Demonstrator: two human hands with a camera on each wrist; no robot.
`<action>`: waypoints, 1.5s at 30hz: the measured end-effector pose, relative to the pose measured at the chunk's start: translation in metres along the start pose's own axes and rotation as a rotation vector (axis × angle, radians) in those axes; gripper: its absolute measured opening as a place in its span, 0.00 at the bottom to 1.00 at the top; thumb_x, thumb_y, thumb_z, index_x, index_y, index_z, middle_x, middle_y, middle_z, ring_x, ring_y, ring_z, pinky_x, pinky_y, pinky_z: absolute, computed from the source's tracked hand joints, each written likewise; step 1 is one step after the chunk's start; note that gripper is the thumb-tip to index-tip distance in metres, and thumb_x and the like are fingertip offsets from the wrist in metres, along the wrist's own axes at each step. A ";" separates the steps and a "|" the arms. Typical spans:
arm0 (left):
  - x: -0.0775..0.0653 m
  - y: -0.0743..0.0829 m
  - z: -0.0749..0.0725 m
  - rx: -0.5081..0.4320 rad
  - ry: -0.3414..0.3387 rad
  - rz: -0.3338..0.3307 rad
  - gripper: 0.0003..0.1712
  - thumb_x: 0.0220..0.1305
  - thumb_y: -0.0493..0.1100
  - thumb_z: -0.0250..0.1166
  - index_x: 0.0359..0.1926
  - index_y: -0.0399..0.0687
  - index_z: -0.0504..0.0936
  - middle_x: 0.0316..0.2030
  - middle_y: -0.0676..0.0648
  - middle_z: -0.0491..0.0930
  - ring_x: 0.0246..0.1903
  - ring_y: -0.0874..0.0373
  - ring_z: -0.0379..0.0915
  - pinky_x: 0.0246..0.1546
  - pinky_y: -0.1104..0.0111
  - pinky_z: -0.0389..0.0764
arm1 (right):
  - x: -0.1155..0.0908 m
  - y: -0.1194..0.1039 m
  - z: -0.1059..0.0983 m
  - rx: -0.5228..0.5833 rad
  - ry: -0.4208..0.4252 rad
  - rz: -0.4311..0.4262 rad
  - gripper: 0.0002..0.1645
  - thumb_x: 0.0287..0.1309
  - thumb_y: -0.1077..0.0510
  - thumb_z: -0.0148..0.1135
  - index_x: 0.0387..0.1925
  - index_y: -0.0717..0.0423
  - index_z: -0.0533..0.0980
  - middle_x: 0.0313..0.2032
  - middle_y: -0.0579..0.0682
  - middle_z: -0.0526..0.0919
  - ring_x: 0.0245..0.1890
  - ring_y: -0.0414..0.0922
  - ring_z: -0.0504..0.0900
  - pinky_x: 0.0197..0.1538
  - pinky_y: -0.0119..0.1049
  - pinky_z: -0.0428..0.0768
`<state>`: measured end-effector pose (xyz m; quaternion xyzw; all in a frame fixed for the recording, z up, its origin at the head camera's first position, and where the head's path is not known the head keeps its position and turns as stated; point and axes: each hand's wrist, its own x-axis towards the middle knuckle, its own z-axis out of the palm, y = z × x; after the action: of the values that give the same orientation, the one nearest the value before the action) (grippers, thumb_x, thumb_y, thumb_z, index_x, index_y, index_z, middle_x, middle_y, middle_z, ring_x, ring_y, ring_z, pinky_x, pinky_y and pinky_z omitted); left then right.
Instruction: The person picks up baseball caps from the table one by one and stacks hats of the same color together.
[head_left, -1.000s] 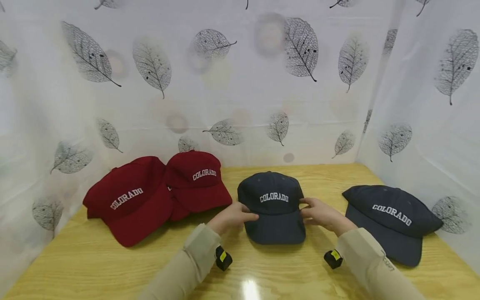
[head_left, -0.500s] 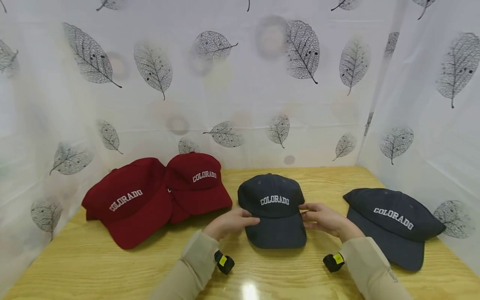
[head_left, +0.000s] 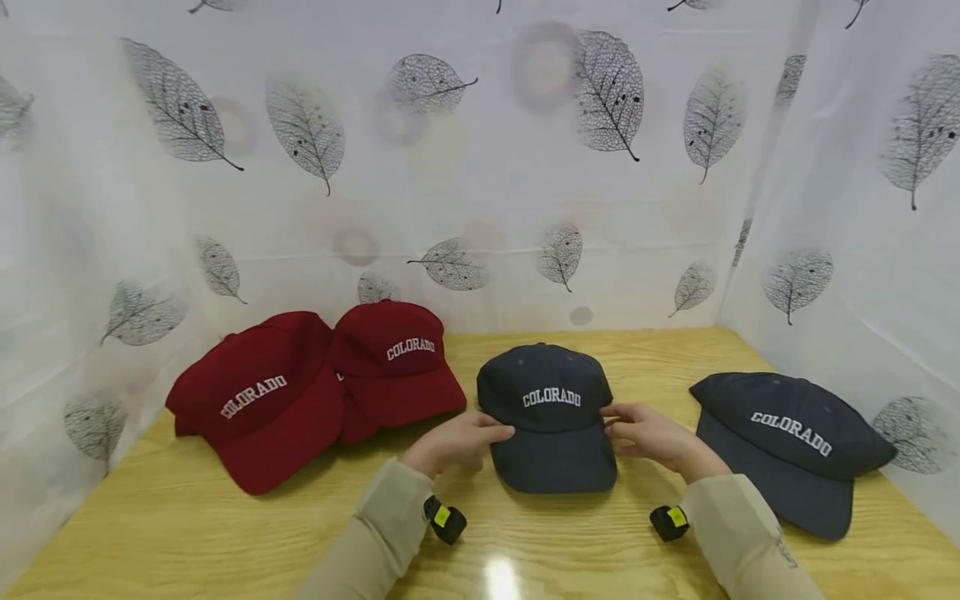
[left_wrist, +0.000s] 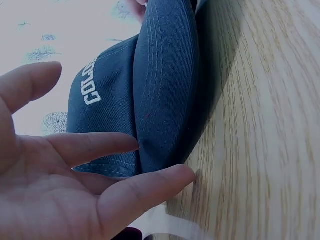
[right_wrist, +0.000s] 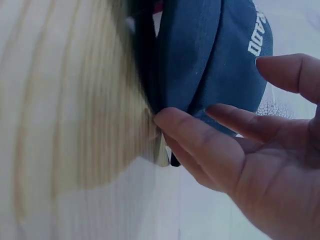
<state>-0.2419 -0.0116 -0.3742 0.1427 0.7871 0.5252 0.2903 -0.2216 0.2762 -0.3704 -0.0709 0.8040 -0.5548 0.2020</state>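
A dark navy cap (head_left: pixel 551 454) with white COLORADO lettering sits upright at mid-table, its brim facing me. At the cap's left side is my left hand (head_left: pixel 453 442); the left wrist view shows the fingers (left_wrist: pixel 145 192) extended and the thumb (left_wrist: pixel 37 82) spread away, with fingertips right at the brim's edge. On the opposite side my right hand (head_left: pixel 652 437) has its fingertips at the seam between crown and brim. In the right wrist view its fingers (right_wrist: pixel 200 140) are loosely extended, the thumb held apart. Neither hand is curled round the cap.
A second navy cap (head_left: pixel 780 467) lies tilted at the right edge of the wooden table (head_left: pixel 570 558). Red caps overlap at the left, a larger-looking red cap (head_left: pixel 262 433) and another red cap (head_left: pixel 397 392). Leaf-print curtains (head_left: pixel 480 192) enclose the back and sides.
My left hand has drawn slightly left, away from the navy cap's side. The right hand stays by the cap with little movement, and the caps stay in place.
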 end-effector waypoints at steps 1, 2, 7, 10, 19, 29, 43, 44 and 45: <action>0.000 0.000 0.000 -0.010 -0.001 0.004 0.26 0.60 0.50 0.57 0.51 0.32 0.71 0.13 0.53 0.55 0.12 0.62 0.49 0.16 0.71 0.58 | -0.001 0.000 0.000 -0.025 0.009 0.002 0.30 0.60 0.64 0.43 0.59 0.77 0.50 0.56 0.74 0.55 0.55 0.61 0.63 0.50 0.47 0.70; 0.000 0.000 0.000 -0.011 0.002 0.000 0.26 0.60 0.50 0.57 0.51 0.32 0.72 0.14 0.53 0.55 0.13 0.62 0.50 0.17 0.71 0.59 | -0.002 0.000 0.000 -0.056 0.020 0.001 0.30 0.60 0.63 0.44 0.59 0.77 0.51 0.56 0.74 0.56 0.54 0.62 0.63 0.49 0.47 0.70; 0.002 0.002 0.001 0.022 0.021 0.009 0.27 0.59 0.50 0.58 0.50 0.32 0.72 0.33 0.48 0.69 0.27 0.58 0.63 0.28 0.67 0.71 | -0.010 -0.005 -0.003 -0.232 0.095 -0.022 0.29 0.61 0.60 0.47 0.58 0.74 0.56 0.54 0.73 0.61 0.52 0.61 0.66 0.47 0.47 0.71; 0.004 0.003 0.002 0.035 0.026 0.011 0.27 0.58 0.51 0.58 0.50 0.33 0.72 0.44 0.46 0.71 0.35 0.55 0.67 0.34 0.63 0.73 | -0.016 -0.009 -0.006 -0.331 0.147 -0.055 0.29 0.61 0.58 0.49 0.57 0.73 0.59 0.53 0.70 0.65 0.52 0.61 0.67 0.47 0.47 0.71; 0.001 0.001 0.002 -0.001 0.036 0.002 0.26 0.59 0.49 0.58 0.50 0.31 0.72 0.47 0.43 0.70 0.44 0.53 0.67 0.39 0.58 0.74 | -0.027 -0.013 -0.010 -0.614 0.247 -0.118 0.25 0.57 0.58 0.54 0.51 0.74 0.66 0.45 0.67 0.73 0.45 0.60 0.72 0.43 0.48 0.73; -0.001 -0.001 -0.002 0.009 0.045 -0.006 0.26 0.59 0.50 0.58 0.50 0.32 0.73 0.48 0.43 0.71 0.41 0.53 0.69 0.37 0.60 0.74 | -0.041 -0.011 -0.014 -0.870 0.254 -0.105 0.22 0.51 0.61 0.58 0.45 0.74 0.71 0.38 0.65 0.76 0.37 0.57 0.75 0.37 0.48 0.74; -0.001 0.000 -0.001 -0.008 0.074 0.001 0.25 0.59 0.47 0.58 0.49 0.30 0.72 0.46 0.42 0.71 0.45 0.50 0.67 0.35 0.58 0.76 | -0.088 0.009 -0.032 -1.170 0.221 0.075 0.32 0.41 0.50 0.67 0.45 0.68 0.72 0.37 0.59 0.76 0.36 0.55 0.76 0.32 0.48 0.73; -0.001 0.000 -0.001 -0.009 0.074 0.003 0.25 0.59 0.47 0.58 0.49 0.30 0.72 0.46 0.42 0.71 0.45 0.50 0.67 0.34 0.58 0.76 | -0.091 0.013 -0.036 -1.189 0.215 0.090 0.33 0.40 0.50 0.67 0.45 0.68 0.72 0.36 0.58 0.76 0.35 0.55 0.76 0.31 0.48 0.73; 0.000 0.000 -0.001 -0.011 0.074 0.006 0.25 0.59 0.47 0.58 0.49 0.30 0.73 0.45 0.43 0.72 0.45 0.50 0.67 0.34 0.58 0.76 | -0.094 0.017 -0.039 -1.213 0.209 0.107 0.33 0.39 0.49 0.68 0.44 0.68 0.72 0.35 0.57 0.76 0.34 0.54 0.75 0.30 0.48 0.73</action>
<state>-0.2421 -0.0123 -0.3737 0.1238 0.7939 0.5354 0.2601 -0.1498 0.3486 -0.3513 -0.0780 0.9942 0.0079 0.0735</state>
